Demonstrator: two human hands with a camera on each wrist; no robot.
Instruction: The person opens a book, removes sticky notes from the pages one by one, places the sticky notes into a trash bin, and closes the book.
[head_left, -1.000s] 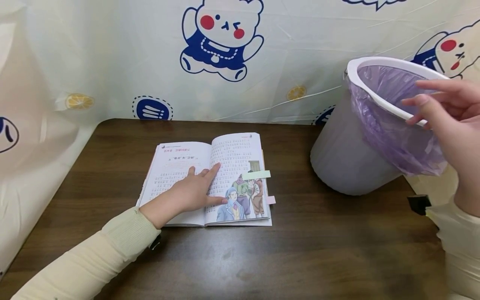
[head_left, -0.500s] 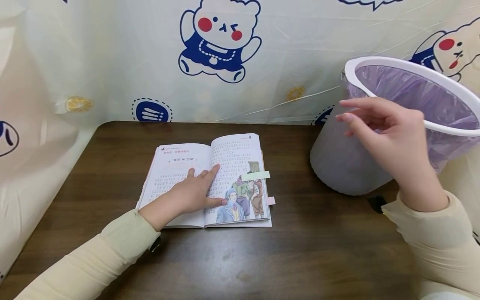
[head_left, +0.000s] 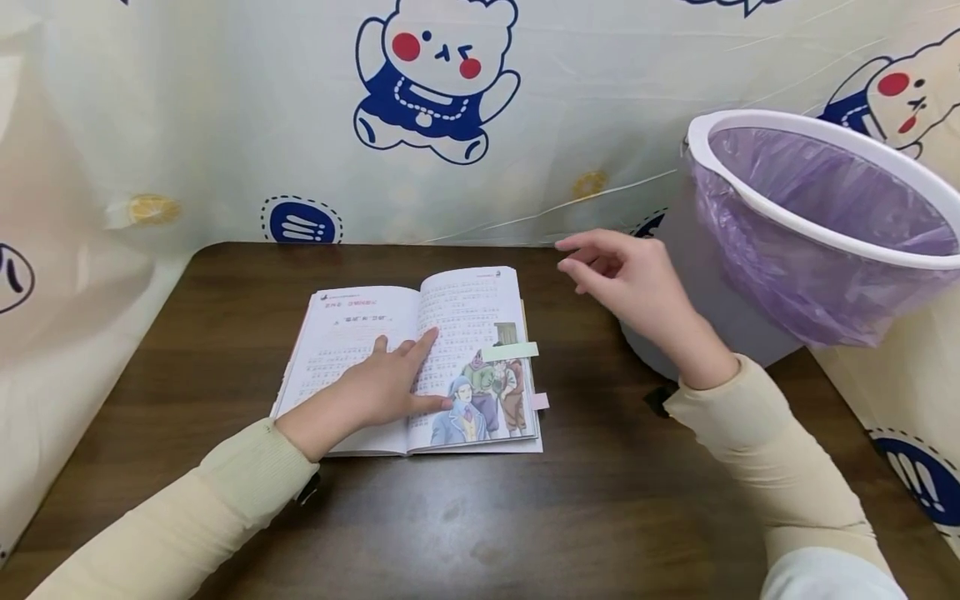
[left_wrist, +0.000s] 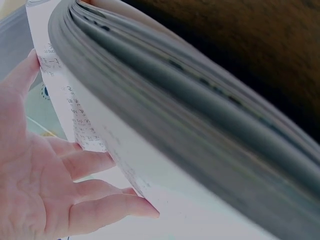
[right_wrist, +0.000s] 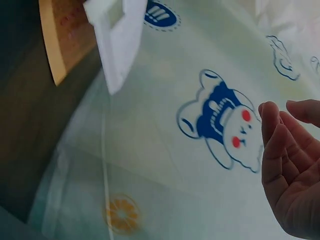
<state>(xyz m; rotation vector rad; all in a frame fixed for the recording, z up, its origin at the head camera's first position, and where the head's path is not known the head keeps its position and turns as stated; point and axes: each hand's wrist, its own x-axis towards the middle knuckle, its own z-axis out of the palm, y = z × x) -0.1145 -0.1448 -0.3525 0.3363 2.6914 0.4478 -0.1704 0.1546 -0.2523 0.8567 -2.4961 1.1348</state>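
Observation:
An open book (head_left: 358, 335) with printed text and a coloured illustration lies on the dark wooden table (head_left: 450, 525). My left hand (head_left: 384, 382) rests across its middle with the fingers spread, touching both pages. In the left wrist view the fingers of that hand (left_wrist: 45, 185) press on the pages beside the thick page edges. A pale green sticky tab (head_left: 510, 352) and a pink tab (head_left: 541, 402) stick out at the book's right side. Between book and bin, my right hand (head_left: 633, 283) hovers with loosely bent fingers. Nothing is between its thumb and fingertips in the right wrist view.
A grey trash bin (head_left: 708, 275) with a white rim and a purple plastic liner (head_left: 787, 271) stands at the table's right. Behind the table hangs a pale curtain (head_left: 592, 100) printed with bears and orange slices.
My right hand has moved left from over the bin's rim, past the bin's side, to a spot near the book's right side. The left hand and book have stayed in place.

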